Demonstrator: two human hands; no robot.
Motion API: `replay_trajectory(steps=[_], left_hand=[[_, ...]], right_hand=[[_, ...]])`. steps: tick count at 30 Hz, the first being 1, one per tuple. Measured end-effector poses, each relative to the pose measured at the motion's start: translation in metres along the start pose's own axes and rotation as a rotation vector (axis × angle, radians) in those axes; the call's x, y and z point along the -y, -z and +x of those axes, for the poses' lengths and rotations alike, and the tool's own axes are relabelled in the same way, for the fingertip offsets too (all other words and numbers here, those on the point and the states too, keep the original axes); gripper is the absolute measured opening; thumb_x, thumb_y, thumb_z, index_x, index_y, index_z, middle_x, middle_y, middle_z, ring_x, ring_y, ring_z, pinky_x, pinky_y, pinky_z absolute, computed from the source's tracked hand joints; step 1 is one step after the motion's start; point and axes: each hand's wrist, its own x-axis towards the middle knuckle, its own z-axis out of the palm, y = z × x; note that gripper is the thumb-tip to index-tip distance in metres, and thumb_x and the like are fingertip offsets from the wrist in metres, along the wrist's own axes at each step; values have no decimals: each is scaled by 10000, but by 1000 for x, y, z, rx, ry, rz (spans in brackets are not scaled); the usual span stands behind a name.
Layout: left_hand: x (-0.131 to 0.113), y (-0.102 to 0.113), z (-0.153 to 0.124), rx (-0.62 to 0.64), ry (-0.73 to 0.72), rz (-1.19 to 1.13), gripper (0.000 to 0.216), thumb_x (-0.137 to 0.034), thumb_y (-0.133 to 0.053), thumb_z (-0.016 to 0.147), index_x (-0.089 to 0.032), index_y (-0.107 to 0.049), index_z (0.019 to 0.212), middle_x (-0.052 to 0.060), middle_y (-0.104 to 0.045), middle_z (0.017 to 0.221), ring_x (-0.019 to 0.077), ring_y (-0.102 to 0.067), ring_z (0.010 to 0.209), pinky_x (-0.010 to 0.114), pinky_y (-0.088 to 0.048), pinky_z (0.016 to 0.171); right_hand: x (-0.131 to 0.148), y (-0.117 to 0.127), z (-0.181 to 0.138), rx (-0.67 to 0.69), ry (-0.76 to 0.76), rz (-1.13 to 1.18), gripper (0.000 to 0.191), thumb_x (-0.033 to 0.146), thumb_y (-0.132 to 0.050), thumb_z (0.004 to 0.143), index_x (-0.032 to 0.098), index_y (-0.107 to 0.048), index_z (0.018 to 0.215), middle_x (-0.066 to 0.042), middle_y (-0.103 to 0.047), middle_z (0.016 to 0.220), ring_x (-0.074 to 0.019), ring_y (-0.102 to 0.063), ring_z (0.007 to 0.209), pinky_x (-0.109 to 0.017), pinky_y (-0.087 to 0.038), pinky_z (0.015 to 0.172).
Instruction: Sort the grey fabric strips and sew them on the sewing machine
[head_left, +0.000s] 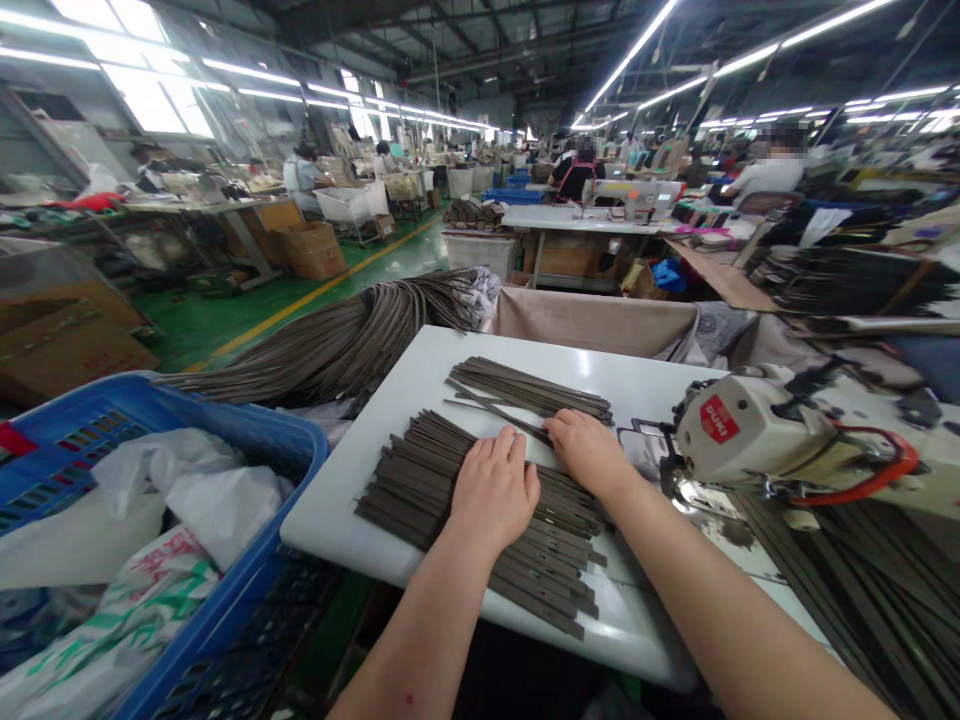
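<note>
Many dark grey-brown fabric strips (420, 475) lie side by side in a wide row on the white sewing table (337, 510). Flat on this row rests my left hand (495, 490), open, its fingers stretched out and pointing away from me. My right hand (585, 452) is closed on the near end of a loose strip (499, 407), which slants across the gap behind the row; its fingertips are partly hidden. Farther back is a smaller bundle of strips (536, 385). To the right of my right hand stands a sewing machine (739, 425) with a red label.
At left a blue plastic basket (300, 440) holds white plastic bags (217, 500). A long bundle of strips (360, 335) drapes behind the table, beside a beige cloth-lined bin (592, 320). More strips (832, 600) lie right of the machine. Several people work at far tables.
</note>
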Motion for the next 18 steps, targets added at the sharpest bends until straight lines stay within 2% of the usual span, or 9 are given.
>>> replay_trajectory(steps=[2,3,5,6,8,11,14,18], left_hand=[[0,-1,0,-15,4,-22,477,-266,-486,1016,-122,-505,1471,161,-565,1497,279,-622,1181,449,-473,1063],[0,-1,0,-10,3,-32,484,-263,-484,1017,-129,-500,1482,152,-574,1495,278,-618,1191,453,-466,1072],[-1,1,2,18,-4,-45,380,-261,-486,1020,-156,-605,1365,131,-666,1362,283,-625,1149,466,-468,1058],[-1,2,2,32,-7,-46,309,-260,-490,1019,-167,-658,1262,123,-703,1264,285,-628,1110,471,-473,1040],[-2,4,3,39,-7,-44,211,-262,-506,1016,-180,-693,1067,109,-718,1091,288,-621,1049,472,-482,1015],[-2,6,2,0,-12,-36,165,-270,-541,1007,-186,-671,949,97,-690,1005,297,-595,1098,492,-438,1104],[-1,4,2,-8,-34,-39,154,-257,-541,1007,-184,-659,940,88,-681,993,277,-609,1082,497,-387,1173],[0,-1,2,6,-39,-26,158,-251,-531,1009,-175,-653,945,89,-675,981,263,-627,1005,490,-431,1119]], right_hand=[[0,1,-3,60,43,169,275,91,-552,955,209,-768,1080,-69,-736,964,-213,-678,919,-312,-505,856],[-1,2,-3,98,71,282,306,72,-557,934,234,-775,1074,-46,-742,954,-197,-690,902,-297,-516,845],[-4,3,-3,138,98,471,346,33,-548,889,256,-791,994,-20,-748,936,-180,-702,881,-291,-533,850],[-5,3,-2,111,82,501,345,24,-541,875,250,-792,948,-23,-749,941,-182,-704,888,-301,-539,871],[-9,2,1,-24,-2,439,312,35,-547,872,222,-785,945,-61,-743,991,-212,-698,953,-349,-538,943],[-14,-3,3,-172,-116,219,319,91,-613,876,168,-742,1157,-143,-712,1154,-294,-654,1096,-448,-507,1034],[-16,-12,2,-149,-141,87,427,161,-675,883,125,-662,1308,-188,-668,1242,-341,-625,1143,-481,-503,1039],[-16,-18,0,-111,-151,95,351,185,-672,916,134,-681,1262,-159,-682,1144,-315,-638,1086,-454,-514,1015]])
